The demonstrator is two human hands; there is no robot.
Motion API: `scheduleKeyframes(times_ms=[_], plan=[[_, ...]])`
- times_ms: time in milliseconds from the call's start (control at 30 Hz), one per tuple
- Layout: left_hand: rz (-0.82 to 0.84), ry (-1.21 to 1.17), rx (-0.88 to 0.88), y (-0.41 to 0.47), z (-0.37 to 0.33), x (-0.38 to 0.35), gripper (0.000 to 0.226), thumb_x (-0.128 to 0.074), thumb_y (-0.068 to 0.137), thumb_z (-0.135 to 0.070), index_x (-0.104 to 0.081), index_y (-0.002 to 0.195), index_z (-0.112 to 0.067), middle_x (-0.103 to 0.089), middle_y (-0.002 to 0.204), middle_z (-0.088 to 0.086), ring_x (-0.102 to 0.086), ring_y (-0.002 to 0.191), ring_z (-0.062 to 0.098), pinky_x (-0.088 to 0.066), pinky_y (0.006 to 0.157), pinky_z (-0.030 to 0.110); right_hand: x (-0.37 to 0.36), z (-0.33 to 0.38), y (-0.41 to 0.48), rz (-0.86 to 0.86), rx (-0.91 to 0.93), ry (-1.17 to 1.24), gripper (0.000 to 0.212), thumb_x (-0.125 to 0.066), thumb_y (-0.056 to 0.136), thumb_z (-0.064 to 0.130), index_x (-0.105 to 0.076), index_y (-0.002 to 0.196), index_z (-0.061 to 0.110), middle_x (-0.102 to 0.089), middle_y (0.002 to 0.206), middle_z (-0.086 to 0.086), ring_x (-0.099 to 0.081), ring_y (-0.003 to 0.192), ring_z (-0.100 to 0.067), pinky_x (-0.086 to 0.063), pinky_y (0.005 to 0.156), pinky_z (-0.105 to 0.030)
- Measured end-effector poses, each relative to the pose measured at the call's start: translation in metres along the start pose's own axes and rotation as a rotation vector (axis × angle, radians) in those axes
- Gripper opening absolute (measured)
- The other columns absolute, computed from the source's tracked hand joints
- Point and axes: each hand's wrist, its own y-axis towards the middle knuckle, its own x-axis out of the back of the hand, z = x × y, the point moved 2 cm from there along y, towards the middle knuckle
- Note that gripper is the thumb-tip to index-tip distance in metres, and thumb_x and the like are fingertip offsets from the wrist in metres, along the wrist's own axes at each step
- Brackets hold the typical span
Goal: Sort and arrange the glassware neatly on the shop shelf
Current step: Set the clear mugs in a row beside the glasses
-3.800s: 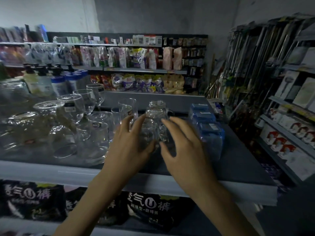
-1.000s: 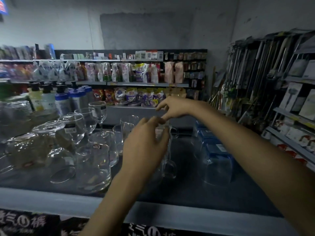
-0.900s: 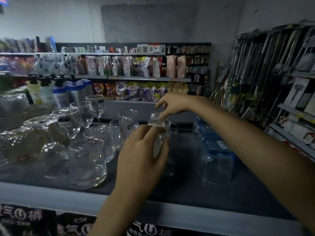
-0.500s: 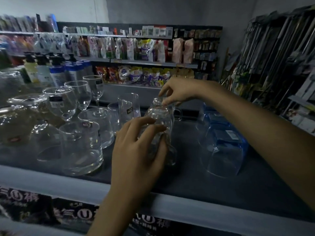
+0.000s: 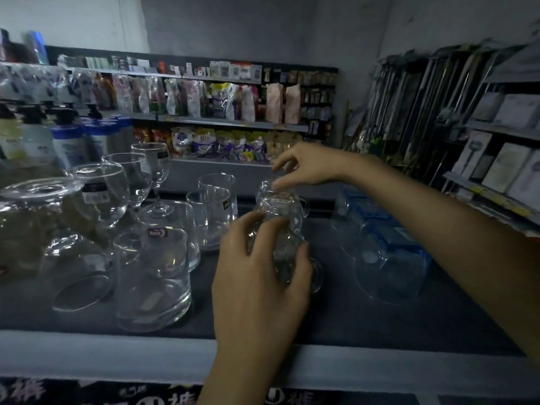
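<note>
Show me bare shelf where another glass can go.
Bare shelf lies in front of the blue glasses, over to the stacked mugs the left hand grips. Left of the mugs, tumblers and wine glasses crowd together.

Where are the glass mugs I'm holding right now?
In the head view, mid-shelf: the glass mugs are between the tumblers on the left and the blue-tinted containers on the right.

Only two bare hands and forearms of the person show. The left hand (image 5: pixel 257 273), in the lower middle of the frame, is uncovered, and its bare left forearm (image 5: pixel 233 372) runs unclothed to the bottom edge. The right hand (image 5: pixel 306 168), right of centre, is likewise bare, and the bare right forearm (image 5: pixel 438 229) runs unsleeved to the right edge.
</note>
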Motion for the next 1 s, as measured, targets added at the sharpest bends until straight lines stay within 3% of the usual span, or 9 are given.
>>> scheduleKeyframes(times_ms=[100, 233, 367, 533, 667, 800, 867, 1000], plan=[[-0.038, -0.074, 0.047, 0.000, 0.001, 0.004, 0.039, -0.060, 0.084, -0.059, -0.062, 0.120, -0.043, -0.048, 0.134, -0.022, -0.057, 0.116, 0.003, -0.057, 0.081, 0.031, 0.014, 0.014, -0.011, -0.062, -0.011, 0.065, 0.043, -0.076, 0.088, 0.049, -0.073, 0.118, 0.019, -0.069, 0.109, 0.009, -0.071, 0.098, -0.016, -0.062, 0.083, -0.033], [-0.064, -0.098, 0.075, 0.001, 0.000, 0.005, 0.035, -0.068, 0.083, -0.057, -0.063, 0.116, -0.045, -0.051, 0.125, -0.027, -0.058, 0.109, -0.001, -0.052, 0.076, 0.025, 0.016, 0.040, -0.027, 0.122, -0.038, 0.133, 0.051, -0.076, 0.083, 0.058, -0.071, 0.114, 0.019, -0.073, 0.102, 0.001, -0.075, 0.086, -0.016, -0.065, 0.073, -0.033], [-0.082, -0.142, 0.101, 0.001, 0.001, 0.007, 0.034, -0.069, 0.078, -0.054, -0.067, 0.110, -0.043, -0.056, 0.119, -0.024, -0.062, 0.106, 0.000, -0.056, 0.077, 0.031, 0.002, 0.051, -0.033, 0.181, 0.009, -0.084, 0.063, -0.082, 0.071, 0.065, -0.068, 0.120, 0.029, -0.067, 0.108, 0.009, -0.070, 0.098, -0.015, -0.063, 0.083, -0.039], [-0.112, -0.175, 0.117, -0.001, -0.003, 0.011, 0.032, -0.068, 0.073, -0.050, -0.067, 0.104, -0.041, -0.058, 0.114, -0.021, -0.063, 0.102, 0.005, -0.054, 0.074, 0.029, 0.005, 0.044, -0.040, 0.210, 0.002, -0.057, 0.057, -0.086, 0.069, 0.061, -0.070, 0.116, 0.032, -0.068, 0.113, 0.010, -0.069, 0.105, -0.015, -0.062, 0.088, -0.043], [-0.095, -0.222, 0.133, -0.002, -0.002, 0.014, 0.031, -0.066, 0.071, -0.048, -0.067, 0.101, -0.038, -0.059, 0.112, -0.017, -0.065, 0.100, 0.008, -0.054, 0.076, 0.031, 0.012, 0.039, -0.046, 0.258, 0.013, -0.057, 0.056, -0.088, 0.073, 0.049, -0.067, 0.123, 0.037, -0.065, 0.122, 0.014, -0.061, 0.113, -0.003, -0.053, 0.099, -0.032], [-0.096, -0.219, 0.134, -0.002, -0.004, 0.016, 0.033, -0.060, 0.071, -0.049, -0.067, 0.100, -0.037, -0.059, 0.110, -0.016, -0.063, 0.099, 0.007, -0.047, 0.077, 0.020, 0.009, 0.038, -0.049, 0.261, 0.044, 0.053, 0.066, -0.090, 0.075, 0.029, -0.060, 0.135, 0.033, -0.061, 0.134, 0.013, -0.056, 0.125, -0.002, -0.047, 0.109, -0.032], [-0.097, -0.219, 0.135, -0.002, -0.004, 0.016, 0.033, -0.061, 0.071, -0.048, -0.067, 0.101, -0.037, -0.059, 0.111, -0.015, -0.062, 0.099, 0.007, -0.047, 0.077, 0.021, 0.008, 0.036, -0.051, 0.272, 0.044, 0.127, 0.071, -0.090, 0.076, 0.023, -0.057, 0.139, 0.029, -0.060, 0.138, 0.013, -0.054, 0.130, -0.002, -0.046, 0.111, -0.029], [-0.092, -0.214, 0.130, -0.001, -0.004, 0.017, 0.032, -0.060, 0.073, -0.048, -0.067, 0.102, -0.037, -0.059, 0.111, -0.016, -0.063, 0.100, 0.008, -0.046, 0.076, 0.019, 0.006, 0.027, -0.057, 0.194, -0.023, 0.100, 0.075, -0.088, 0.073, 0.045, -0.056, 0.138, 0.029, -0.060, 0.132, 0.013, -0.059, 0.119, -0.002, -0.051, 0.104, -0.028]])
